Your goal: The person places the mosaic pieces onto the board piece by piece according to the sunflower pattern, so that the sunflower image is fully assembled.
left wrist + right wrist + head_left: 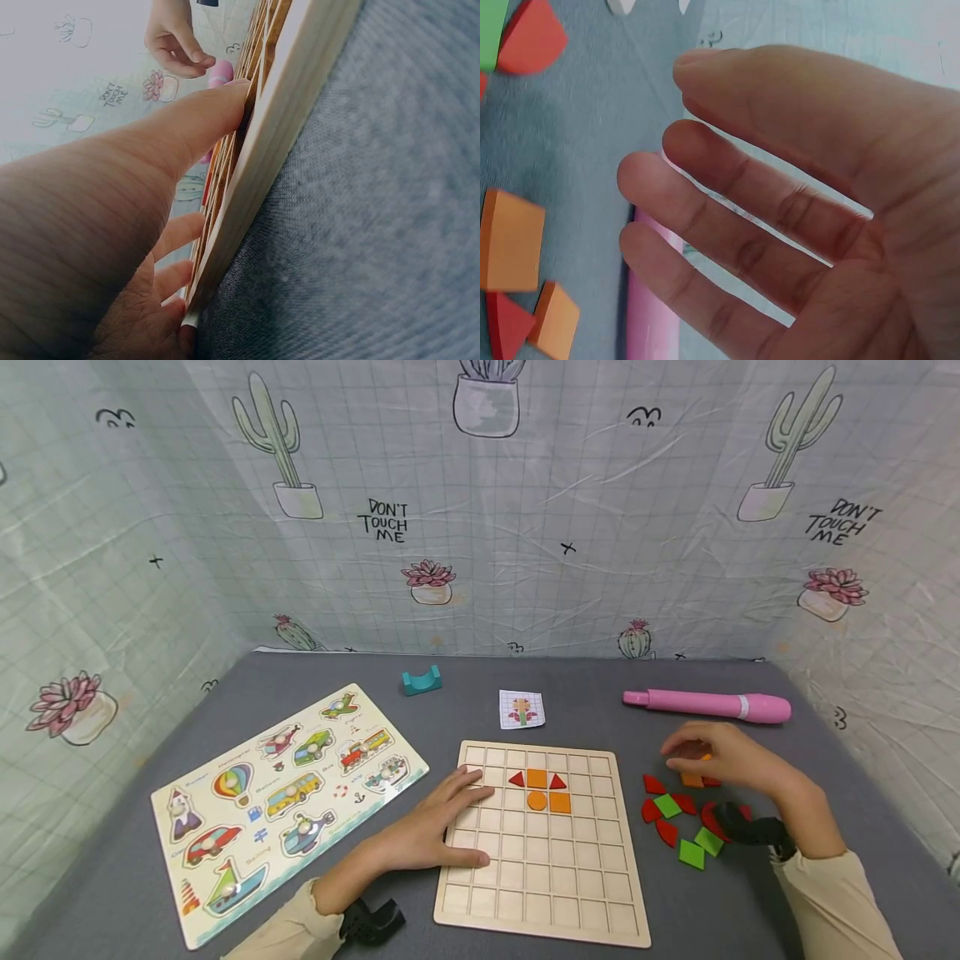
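Reaching for an orange tile beside the grid board

Your left hand [431,831] lies flat, steadying the wooden grid board [543,893]; your right hand [720,758], fingers relaxed and empty, hovers over the orange tiles [693,779] at the board's right. A hasty sweep could scatter the red and green tiles [678,827].

Left hand [438,827] lay palm down with fingers straight and slightly spread, thumb extended apart from them toward the person; its forearm entered from the lower left in a cream sleeve with a dark wrist strap. Right hand [716,758] hovered palm down, fingers loosely bent and angled to the left, holding nothing; the right wrist view showed its fingers [727,217] relaxed and slightly parted. Its forearm entered from the lower right, likewise sleeved and strapped. The two hands were well apart.
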`<state>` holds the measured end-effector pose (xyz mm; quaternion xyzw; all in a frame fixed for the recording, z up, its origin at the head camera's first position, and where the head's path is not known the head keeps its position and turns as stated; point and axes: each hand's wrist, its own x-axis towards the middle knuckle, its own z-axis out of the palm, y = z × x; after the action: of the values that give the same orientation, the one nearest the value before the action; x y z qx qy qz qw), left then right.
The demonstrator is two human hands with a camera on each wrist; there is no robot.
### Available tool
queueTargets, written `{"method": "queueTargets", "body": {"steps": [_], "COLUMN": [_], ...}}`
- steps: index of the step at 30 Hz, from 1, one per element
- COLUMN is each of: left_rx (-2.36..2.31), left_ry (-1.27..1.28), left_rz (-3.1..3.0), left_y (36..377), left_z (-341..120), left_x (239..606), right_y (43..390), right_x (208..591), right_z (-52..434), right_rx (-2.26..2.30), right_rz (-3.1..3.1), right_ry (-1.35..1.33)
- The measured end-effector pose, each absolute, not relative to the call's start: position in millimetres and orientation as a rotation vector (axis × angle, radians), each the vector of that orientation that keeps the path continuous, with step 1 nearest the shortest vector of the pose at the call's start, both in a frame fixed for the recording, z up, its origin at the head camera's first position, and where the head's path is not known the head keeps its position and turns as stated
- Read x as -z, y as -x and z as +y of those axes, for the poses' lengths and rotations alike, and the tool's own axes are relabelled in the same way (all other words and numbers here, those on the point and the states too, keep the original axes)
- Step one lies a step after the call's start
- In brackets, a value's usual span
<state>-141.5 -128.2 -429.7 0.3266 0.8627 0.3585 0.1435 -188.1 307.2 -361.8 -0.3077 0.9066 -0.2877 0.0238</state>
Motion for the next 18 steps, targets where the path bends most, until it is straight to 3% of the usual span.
{"method": "queueTargets", "body": {"steps": [18], "left_rx": [-1.042], "left_ry": [-0.951], "left_rz": [2.493], "left_y": [141.9], "left_z": [-128.2], "left_x": [430.5], "right_y": [196.7], "right_x": [374.3], "right_z": [330.8], "right_rx": [0.779], "right_rz": [2.646], "right_ry": [0.704]}}
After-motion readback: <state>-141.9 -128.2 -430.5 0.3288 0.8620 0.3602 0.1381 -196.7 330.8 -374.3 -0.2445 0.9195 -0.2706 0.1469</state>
